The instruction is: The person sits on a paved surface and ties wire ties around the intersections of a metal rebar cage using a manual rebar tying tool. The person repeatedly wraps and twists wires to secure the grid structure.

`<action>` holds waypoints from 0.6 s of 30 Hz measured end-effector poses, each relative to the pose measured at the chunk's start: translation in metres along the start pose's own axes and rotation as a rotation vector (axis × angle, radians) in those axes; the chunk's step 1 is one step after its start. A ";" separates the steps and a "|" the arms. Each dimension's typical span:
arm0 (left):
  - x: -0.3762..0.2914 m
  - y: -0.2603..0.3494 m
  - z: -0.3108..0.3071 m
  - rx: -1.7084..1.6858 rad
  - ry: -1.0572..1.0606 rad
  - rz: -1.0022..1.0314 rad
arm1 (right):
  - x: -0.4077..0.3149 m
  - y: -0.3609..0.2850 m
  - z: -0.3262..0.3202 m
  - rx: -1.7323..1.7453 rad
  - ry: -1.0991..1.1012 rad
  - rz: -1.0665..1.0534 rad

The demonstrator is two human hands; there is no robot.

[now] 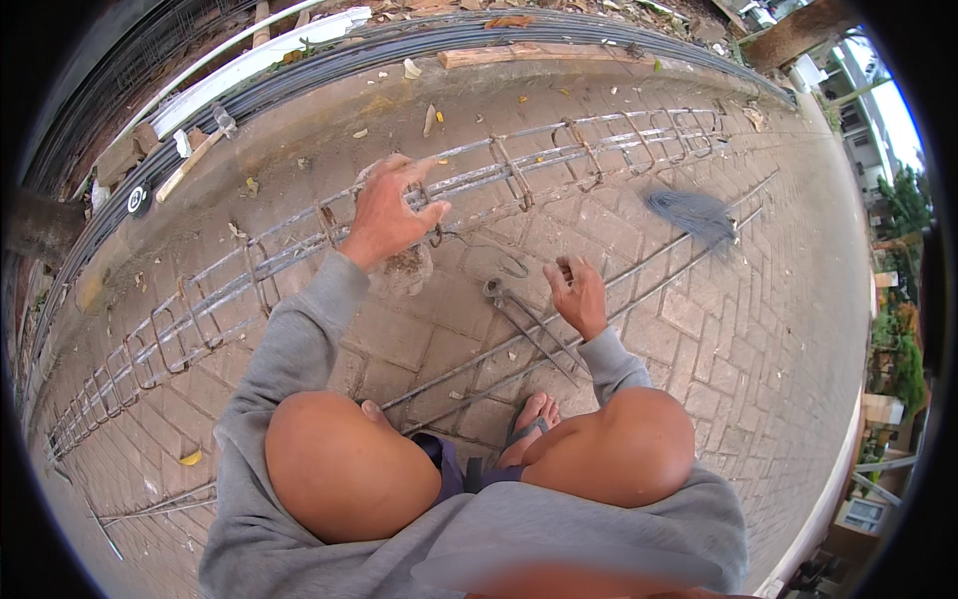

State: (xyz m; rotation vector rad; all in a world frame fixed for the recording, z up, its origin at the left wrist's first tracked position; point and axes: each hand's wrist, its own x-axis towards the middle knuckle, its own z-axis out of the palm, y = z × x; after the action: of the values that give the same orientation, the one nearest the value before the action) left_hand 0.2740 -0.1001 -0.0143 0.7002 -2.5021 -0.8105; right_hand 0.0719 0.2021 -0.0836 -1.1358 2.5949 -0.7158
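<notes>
A long cage of rebar (292, 243), with rusty stirrups tied along its bars, lies across the pavers before me. My left hand (397, 210) is over its middle, thumb and fingers spread around a stirrup; whether they touch it is unclear. From that stirrup a thin tie wire (486, 247) trails, curling toward my right hand (580, 296). That hand hovers with its fingers loosely bent and nothing visible in them. Just left of it are steel pincers (495, 289), handles pointing toward me. Below the cage, beside my left wrist, sits a rough stone or concrete lump (408, 271).
Two loose rebars (636, 299) run diagonally past my feet, with a bundle of tie wire (688, 217) over their far part. Beyond a concrete curb (337, 105) lie long steel bars (419, 37). A wooden stick (191, 166) and a black round object (138, 201) rest at the left.
</notes>
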 end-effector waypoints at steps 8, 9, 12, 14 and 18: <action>0.089 -0.059 0.009 0.164 -0.417 -0.301 | -0.142 0.066 0.011 -0.411 -0.432 -0.043; 0.088 -0.065 0.012 0.118 -0.469 -0.322 | -0.137 0.070 0.011 -0.440 -0.489 -0.067; 0.086 -0.077 0.019 0.020 -0.479 -0.283 | -0.121 0.070 -0.001 -0.465 -0.563 -0.061; 0.086 -0.082 0.022 -0.012 -0.479 -0.284 | -0.112 0.063 -0.025 -0.366 -0.617 -0.010; 0.096 -0.090 0.029 0.031 -0.487 -0.328 | -0.086 0.031 -0.112 0.311 -0.766 0.432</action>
State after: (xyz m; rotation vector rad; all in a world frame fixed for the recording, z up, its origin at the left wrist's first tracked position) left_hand 0.2131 -0.2068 -0.0705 1.0484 -2.8719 -1.1787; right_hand 0.0677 0.3218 -0.0033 -0.5593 1.8885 -0.4400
